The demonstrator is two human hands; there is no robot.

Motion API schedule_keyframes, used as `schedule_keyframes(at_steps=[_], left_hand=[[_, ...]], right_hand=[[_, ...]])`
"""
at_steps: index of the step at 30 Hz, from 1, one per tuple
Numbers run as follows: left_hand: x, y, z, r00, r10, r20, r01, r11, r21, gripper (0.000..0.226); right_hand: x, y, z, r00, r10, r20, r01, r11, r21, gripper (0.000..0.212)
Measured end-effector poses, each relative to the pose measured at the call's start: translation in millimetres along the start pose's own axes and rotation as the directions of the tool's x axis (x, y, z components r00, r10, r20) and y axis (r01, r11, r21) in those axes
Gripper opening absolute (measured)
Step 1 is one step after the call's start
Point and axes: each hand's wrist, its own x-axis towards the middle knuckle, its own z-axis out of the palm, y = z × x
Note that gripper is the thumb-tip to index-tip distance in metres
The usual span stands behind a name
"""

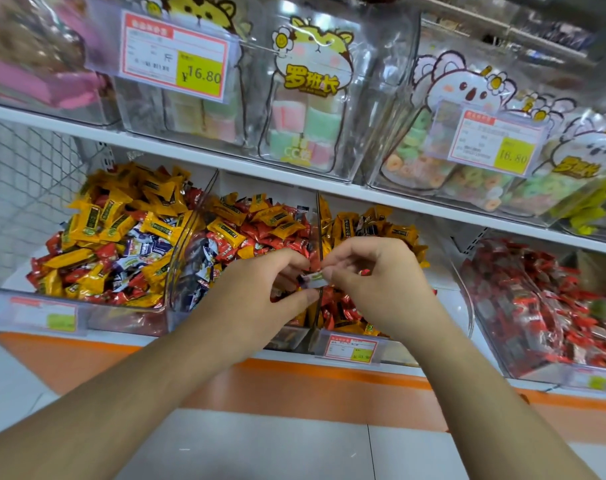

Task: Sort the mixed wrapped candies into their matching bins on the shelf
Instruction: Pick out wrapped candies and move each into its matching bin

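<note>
Candy [314, 279] in a pale wrapper sits pinched between both hands above the divider of the middle bins, its long axis running left to right. Left hand [260, 289] curls round its left end; right hand [374, 275] pinches the right end and seems to hold a red piece too, mostly hidden. Which bin matches is hard to tell; every lower bin [87, 320] looks mixed.

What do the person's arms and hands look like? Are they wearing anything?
Both arms are bare right up to the picture's edge: no sleeves, gloves, watch or bracelets show. The left hand and right hand have no rings that show, and short, plain fingernails.
</note>
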Motion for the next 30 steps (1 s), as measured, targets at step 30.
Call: schedule_keyframes(at_steps=[30], left_hand=[[1, -9, -6, 0.999, -0.033, 0.005, 0.031, 0.978, 0.208, 0.021]], right_hand=[[18, 71, 6, 0.996, 0.090, -0.019, -0.086, 0.844, -0.529, 0.027]])
